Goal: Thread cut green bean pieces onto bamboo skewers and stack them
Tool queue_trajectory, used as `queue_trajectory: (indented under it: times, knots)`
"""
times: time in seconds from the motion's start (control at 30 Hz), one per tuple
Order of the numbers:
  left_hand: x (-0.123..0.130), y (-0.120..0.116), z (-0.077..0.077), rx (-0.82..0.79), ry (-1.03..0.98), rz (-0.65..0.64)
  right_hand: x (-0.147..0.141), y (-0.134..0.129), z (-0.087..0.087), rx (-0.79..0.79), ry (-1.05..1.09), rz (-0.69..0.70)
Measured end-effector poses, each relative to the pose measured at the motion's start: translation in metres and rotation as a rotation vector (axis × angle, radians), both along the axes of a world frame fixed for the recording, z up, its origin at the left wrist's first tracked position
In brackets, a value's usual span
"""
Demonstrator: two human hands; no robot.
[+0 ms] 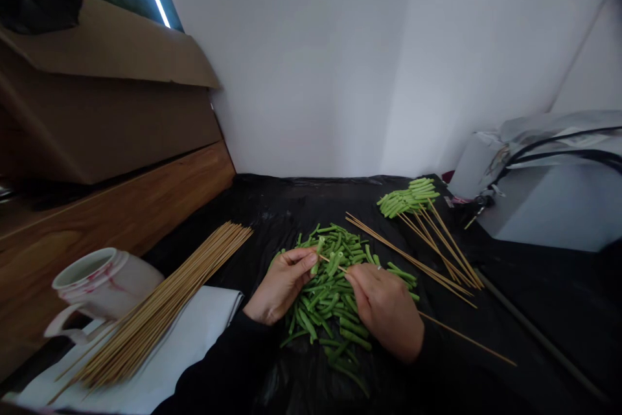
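My left hand (286,282) pinches a short green bean piece (318,253) at the tip of a thin wooden skewer (466,337). My right hand (386,305) is closed around that skewer, whose long end sticks out to the lower right. A few bean pieces sit on the skewer between my hands. Under and around both hands lies a heap of cut green beans (311,311) on black plastic. Farther right, several skewers (449,246) have threaded beans (411,196) at their upper ends.
A thick bundle of bare skewers (165,305) rests on a white cloth (204,331) beside a white mug (116,285). A cardboard box (121,111) stands at left on a wooden ledge (146,188). White containers (549,195) with black cables are at right; bare skewers (403,256) lie near the heap.
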State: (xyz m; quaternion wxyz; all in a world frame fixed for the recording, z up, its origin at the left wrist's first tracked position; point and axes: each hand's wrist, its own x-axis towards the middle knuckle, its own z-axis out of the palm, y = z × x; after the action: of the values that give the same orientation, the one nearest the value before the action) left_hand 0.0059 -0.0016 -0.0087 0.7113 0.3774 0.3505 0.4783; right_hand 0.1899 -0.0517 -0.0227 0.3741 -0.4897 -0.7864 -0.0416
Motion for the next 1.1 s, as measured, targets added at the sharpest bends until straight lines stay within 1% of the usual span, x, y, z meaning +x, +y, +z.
queue_trajectory:
  times: [0.1, 0.3, 0.47, 0.6, 0.7, 0.77, 0.83, 0.9, 0.97, 1.0, 1.1]
  knots:
    - [0.0, -0.001, 0.001, 0.004, 0.008, -0.009, 0.0, 0.0, 0.0, -0.067, 0.042, 0.035]
    - [-0.002, 0.001, -0.001, 0.014, 0.028, -0.032, 0.0, 0.0, -0.001, -0.028, 0.028, 0.025]
    - [-0.001, 0.0, -0.001, 0.007, 0.101, -0.003, -0.002, 0.0, -0.001, -0.054, 0.043, 0.032]
    - [0.005, -0.004, 0.002, 0.069, 0.14, 0.007, -0.005, 0.0, 0.001, -0.065, 0.067, 0.029]
    - [0.007, -0.004, 0.001, 0.124, 0.148, 0.012, -0.006, 0.0, 0.003, -0.045, 0.066, 0.027]
    - [0.006, -0.003, 0.0, 0.13, 0.16, -0.002, -0.003, 0.001, 0.004, -0.012, 0.045, 0.018]
    - [0.001, 0.001, -0.001, 0.124, 0.183, 0.015, 0.003, 0.005, 0.003, 0.04, 0.022, -0.007]
    - [-0.005, 0.005, -0.002, 0.149, 0.245, 0.093, 0.011, 0.009, 0.002, 0.111, 0.004, -0.06]
    - [-0.011, 0.009, -0.002, 0.214, 0.388, 0.173, 0.018, 0.014, 0.001, 0.173, -0.015, -0.087]
    - [-0.013, 0.011, -0.002, 0.246, 0.456, 0.189, 0.021, 0.016, 0.0, 0.179, -0.032, -0.099]
    - [-0.019, 0.014, -0.003, 0.335, 0.641, 0.13, 0.025, 0.019, -0.001, 0.168, -0.081, -0.126]
